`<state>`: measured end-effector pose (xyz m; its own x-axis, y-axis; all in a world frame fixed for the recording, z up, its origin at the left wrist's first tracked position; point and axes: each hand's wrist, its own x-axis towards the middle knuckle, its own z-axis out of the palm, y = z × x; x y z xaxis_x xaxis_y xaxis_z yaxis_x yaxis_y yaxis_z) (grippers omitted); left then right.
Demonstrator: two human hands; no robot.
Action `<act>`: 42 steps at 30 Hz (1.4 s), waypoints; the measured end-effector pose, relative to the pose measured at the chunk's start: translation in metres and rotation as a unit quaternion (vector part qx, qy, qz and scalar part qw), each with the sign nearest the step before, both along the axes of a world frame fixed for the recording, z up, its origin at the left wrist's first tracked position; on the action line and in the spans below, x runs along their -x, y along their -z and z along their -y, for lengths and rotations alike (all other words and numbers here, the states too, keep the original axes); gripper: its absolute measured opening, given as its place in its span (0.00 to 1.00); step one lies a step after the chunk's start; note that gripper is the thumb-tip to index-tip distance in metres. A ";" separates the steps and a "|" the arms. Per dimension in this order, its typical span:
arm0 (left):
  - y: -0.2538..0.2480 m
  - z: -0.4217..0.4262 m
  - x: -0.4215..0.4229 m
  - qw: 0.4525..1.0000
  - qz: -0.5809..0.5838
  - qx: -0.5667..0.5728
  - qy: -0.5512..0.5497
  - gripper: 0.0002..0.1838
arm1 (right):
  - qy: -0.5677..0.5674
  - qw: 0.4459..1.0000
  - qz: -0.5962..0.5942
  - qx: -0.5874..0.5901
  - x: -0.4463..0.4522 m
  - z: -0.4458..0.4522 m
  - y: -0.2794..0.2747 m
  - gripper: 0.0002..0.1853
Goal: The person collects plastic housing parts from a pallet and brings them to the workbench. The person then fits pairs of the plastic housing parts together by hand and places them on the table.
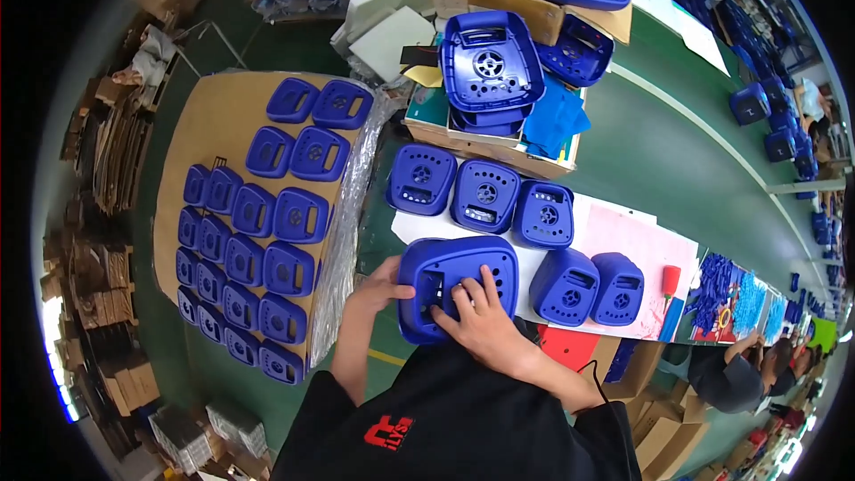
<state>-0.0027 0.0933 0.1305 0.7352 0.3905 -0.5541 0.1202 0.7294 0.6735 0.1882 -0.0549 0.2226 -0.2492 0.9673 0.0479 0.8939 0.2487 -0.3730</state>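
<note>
Here, 1 blue housing (456, 262) mid-frame, left hand (381, 284) clasping its edge, right hand (485, 324) with fingers half-spread on its face, 5 similar shells (486, 192) nearby.

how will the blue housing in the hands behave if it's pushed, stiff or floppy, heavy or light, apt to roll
The housing looks like moulded plastic with clean edges, so it is probably stiff. The openings in its face suggest a hollow shell, likely fairly light for its size. Its broad, squarish outline makes rolling unlikely.
</note>
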 end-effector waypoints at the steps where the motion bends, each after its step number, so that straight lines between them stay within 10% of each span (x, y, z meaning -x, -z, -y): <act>1: 0.006 -0.004 0.007 1.000 -0.003 0.002 -0.017 0.52 | -0.009 1.000 0.027 -0.007 0.006 -0.006 0.003 0.24; 6: 0.021 -0.002 0.014 0.992 0.030 -0.066 -0.098 0.46 | -0.040 0.996 0.074 -0.019 0.030 -0.037 0.029 0.18; 16: 0.159 -0.084 -0.019 0.920 0.169 0.166 -0.313 0.31 | 0.015 0.991 -0.116 0.066 0.004 -0.026 0.013 0.25; 26: 0.182 -0.101 -0.087 0.886 -0.078 0.022 -0.457 0.31 | 0.278 0.943 -0.149 0.104 -0.034 0.043 0.038 0.20; 30: 0.156 -0.088 -0.096 0.892 -0.349 -0.007 -0.288 0.36 | 0.337 0.923 -0.162 0.085 -0.044 0.058 0.048 0.19; 42: 0.230 -0.113 -0.066 0.937 -0.238 0.025 -0.255 0.42 | 0.427 0.863 -0.263 0.067 -0.066 0.108 0.082 0.17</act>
